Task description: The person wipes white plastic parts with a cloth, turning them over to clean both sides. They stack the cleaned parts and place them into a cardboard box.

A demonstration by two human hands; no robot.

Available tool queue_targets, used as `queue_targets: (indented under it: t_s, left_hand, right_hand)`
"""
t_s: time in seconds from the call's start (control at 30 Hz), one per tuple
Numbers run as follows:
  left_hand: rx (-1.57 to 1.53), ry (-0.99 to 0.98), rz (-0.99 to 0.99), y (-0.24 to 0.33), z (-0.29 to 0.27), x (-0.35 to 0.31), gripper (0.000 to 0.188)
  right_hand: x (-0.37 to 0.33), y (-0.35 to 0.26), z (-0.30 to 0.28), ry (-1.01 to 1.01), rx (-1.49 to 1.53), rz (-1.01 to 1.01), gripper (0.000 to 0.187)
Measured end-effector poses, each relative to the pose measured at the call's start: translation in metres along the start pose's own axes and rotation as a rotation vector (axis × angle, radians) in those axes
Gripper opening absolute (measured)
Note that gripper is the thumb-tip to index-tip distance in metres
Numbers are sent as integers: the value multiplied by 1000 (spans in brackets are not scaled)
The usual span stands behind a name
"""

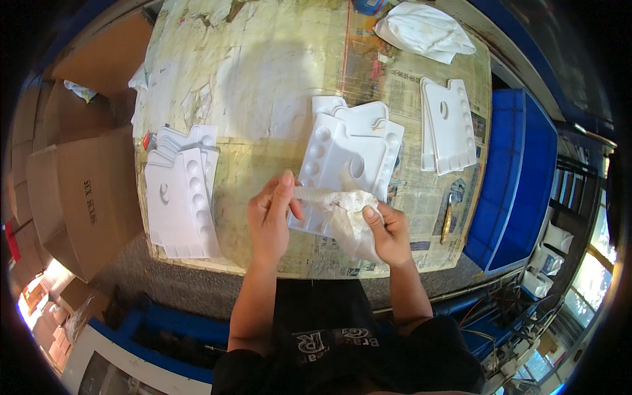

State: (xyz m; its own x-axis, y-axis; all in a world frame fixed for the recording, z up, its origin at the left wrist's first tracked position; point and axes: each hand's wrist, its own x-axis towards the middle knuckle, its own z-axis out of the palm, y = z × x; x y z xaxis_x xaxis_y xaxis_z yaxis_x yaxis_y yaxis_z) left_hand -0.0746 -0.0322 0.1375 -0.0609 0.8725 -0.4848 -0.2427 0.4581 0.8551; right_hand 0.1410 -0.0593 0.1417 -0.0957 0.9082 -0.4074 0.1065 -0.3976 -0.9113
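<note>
Both hands hold a crumpled white cloth (355, 227) over the near edge of the table. My left hand (268, 210) is closed, pinching a twisted end of it between thumb and fingers. My right hand (390, 236) grips the bunched part, thumb on top. Just beneath lies an untidy pile of white plastic paint palettes (337, 157), with round wells along one side and a thumb hole; the cloth covers part of its near edge. Another stack of palettes (174, 210) sits at the left, and a smaller stack of palettes (452, 125) at the right.
Worn paper and newspaper cover the table (263, 85). A second white cloth (424, 31) lies at the far right. A knife with a brass-coloured handle (447, 225) rests near the right edge. Blue crates (517, 178) stand beyond that edge; cardboard boxes (85, 197) stand at the left.
</note>
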Motion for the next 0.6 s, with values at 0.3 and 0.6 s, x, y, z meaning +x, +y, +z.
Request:
queue_targets:
  t_s: [0.3,0.6]
  left_hand:
    - [116,112,496,4,24,-5,38]
    - [126,-37,129,-15,22,-6,17]
  right_hand:
    - [-1,3,4,102,-97,11,30]
    - [0,6,6,60,122,-33,23]
